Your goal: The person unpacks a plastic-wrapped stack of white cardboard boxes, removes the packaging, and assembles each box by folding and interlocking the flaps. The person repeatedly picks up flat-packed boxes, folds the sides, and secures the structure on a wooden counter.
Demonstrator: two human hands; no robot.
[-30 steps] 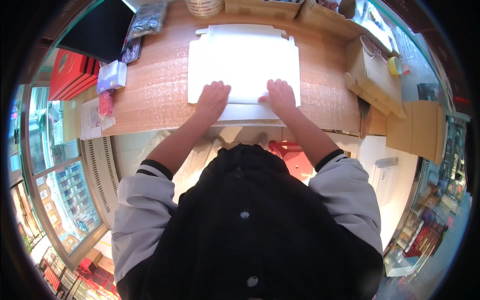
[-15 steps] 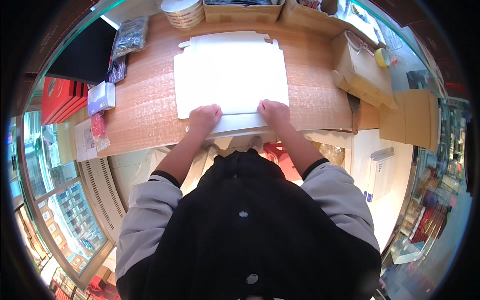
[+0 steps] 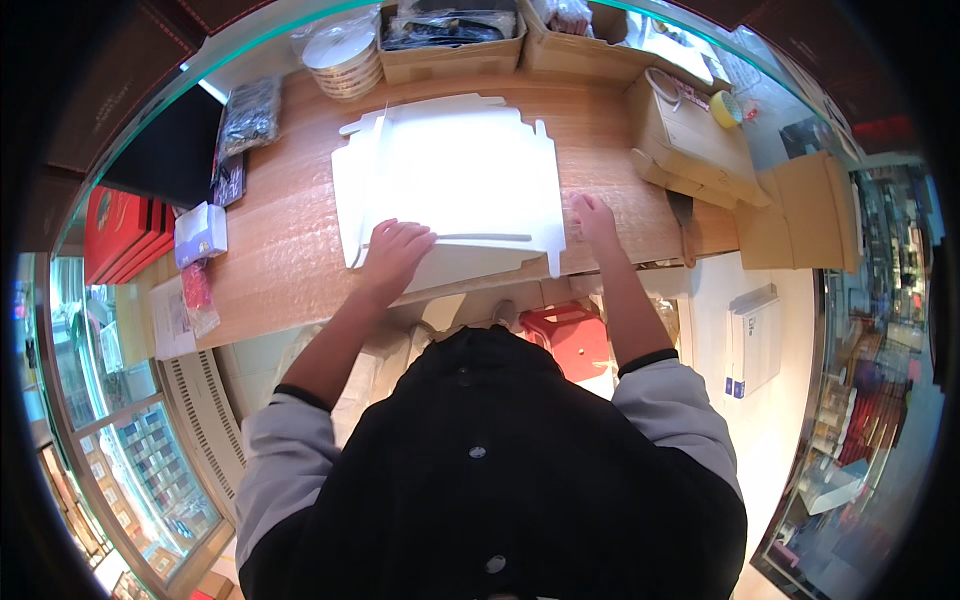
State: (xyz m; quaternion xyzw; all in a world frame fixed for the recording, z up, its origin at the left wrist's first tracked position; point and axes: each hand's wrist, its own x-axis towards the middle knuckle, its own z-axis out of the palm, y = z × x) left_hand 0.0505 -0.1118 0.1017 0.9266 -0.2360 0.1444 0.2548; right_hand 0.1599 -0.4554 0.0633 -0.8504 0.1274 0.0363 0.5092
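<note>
A die-cut white cardboard sheet (image 3: 455, 180), probably a flat box blank, lies on the wooden table in front of me. Its tabs and flaps stick out around the edges, and some side flaps stand partly raised. My left hand (image 3: 395, 258) rests over the near left corner, touching the fold of the near flap with its fingers stretched out. Just beyond the sheet's right edge, my right hand (image 3: 595, 218) hovers with loosely bent fingers held apart, and nothing shows in it. Glare washes out the middle of the sheet.
At the back are tape rolls (image 3: 342, 65) and an open cardboard box (image 3: 450, 62). Brown cartons (image 3: 690, 140) and a dark-bladed scraper (image 3: 685, 225) lie to the right. Red boxes (image 3: 120, 235) and a tissue pack (image 3: 201, 235) are at left. A red stool (image 3: 565, 335) stands below.
My right hand has come off the near edge and moved right, away from the sheet. My left hand has loosened from a fist to stretched fingers. The side flaps now stand up more.
</note>
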